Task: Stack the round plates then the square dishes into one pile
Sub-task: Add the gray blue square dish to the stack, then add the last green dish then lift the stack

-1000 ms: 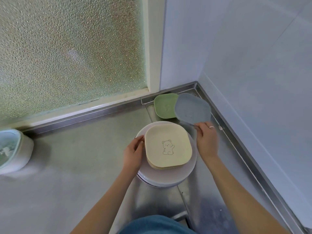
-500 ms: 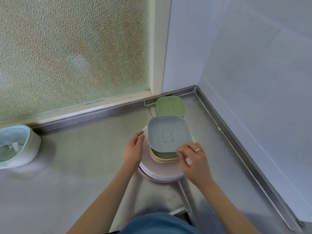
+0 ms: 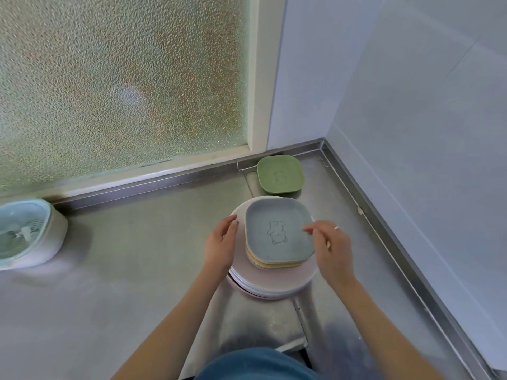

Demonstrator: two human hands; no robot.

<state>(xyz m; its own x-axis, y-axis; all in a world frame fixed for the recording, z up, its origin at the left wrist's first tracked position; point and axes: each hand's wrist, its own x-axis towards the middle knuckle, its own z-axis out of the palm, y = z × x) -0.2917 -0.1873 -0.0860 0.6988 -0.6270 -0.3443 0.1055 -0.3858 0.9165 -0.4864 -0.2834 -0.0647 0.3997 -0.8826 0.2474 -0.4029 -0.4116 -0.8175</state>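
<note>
A pile of pale round plates [image 3: 274,283] stands on the steel counter. On it lie square dishes, a blue-grey square dish [image 3: 277,229] with a bear drawing on top of a yellow dish [image 3: 271,266]. My left hand [image 3: 220,244] rests against the left rim of the round plates, fingers curved. Over the blue dish's right edge hovers my right hand [image 3: 333,246], fingers apart and holding nothing. A green square dish [image 3: 279,174] lies alone further back near the corner.
The steel counter [image 3: 137,256] has a raised rim along the window and the right wall. A white container with a pale green lid [image 3: 24,234] stands at the left edge. Frosted glass fills the back left.
My right hand carried the blue dish from beside the green dish onto the yellow dish, set it down and let go. The left hand stayed at the plates' rim.
</note>
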